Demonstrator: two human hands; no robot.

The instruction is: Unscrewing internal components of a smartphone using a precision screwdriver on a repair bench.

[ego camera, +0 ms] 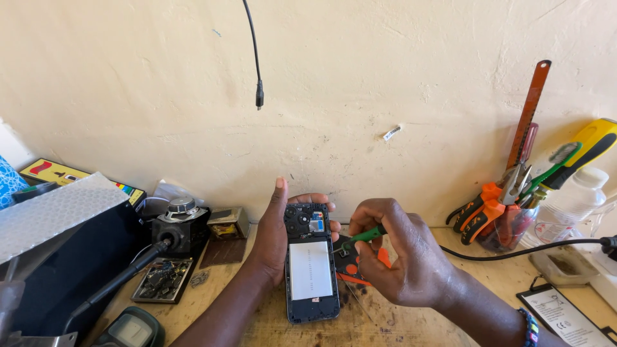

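Cream plaster wall backs a worn wooden bench [360, 324]. Left hand [276, 238] cradles an opened black smartphone with white battery [311, 263] upright; right hand [395, 257], just beside it, pinches a thin green-handled screwdriver [365, 236] tipped toward the phone's top.
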